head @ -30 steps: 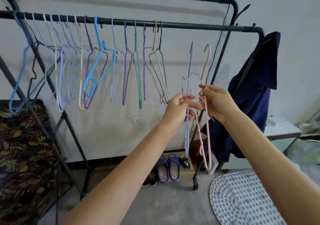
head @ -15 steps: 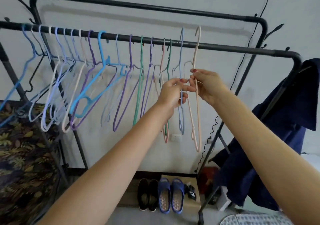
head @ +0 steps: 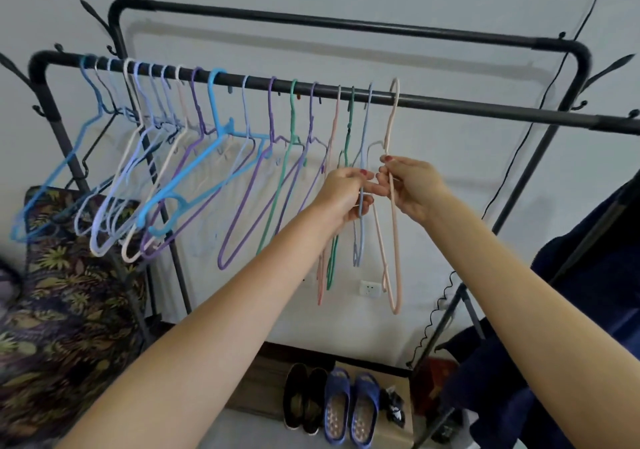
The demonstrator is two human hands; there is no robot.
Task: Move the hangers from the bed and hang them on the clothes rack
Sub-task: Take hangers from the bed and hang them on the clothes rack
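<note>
Centre frame, my left hand [head: 346, 189] pinches the blue hanger [head: 362, 185] and my right hand [head: 412, 185] the pink hanger [head: 393, 206], both hooks at the rail [head: 485, 111]. I'd check each hook seats fully, then ease each grip off without swinging them.

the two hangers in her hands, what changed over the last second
Both went up: the periwinkle hanger in the left hand and the pale pink hanger in the right hand were below the front rail a second ago; now their hooks sit over it. Both hands still pinch the hanger necks. The other hangers stayed on the rail.
</note>
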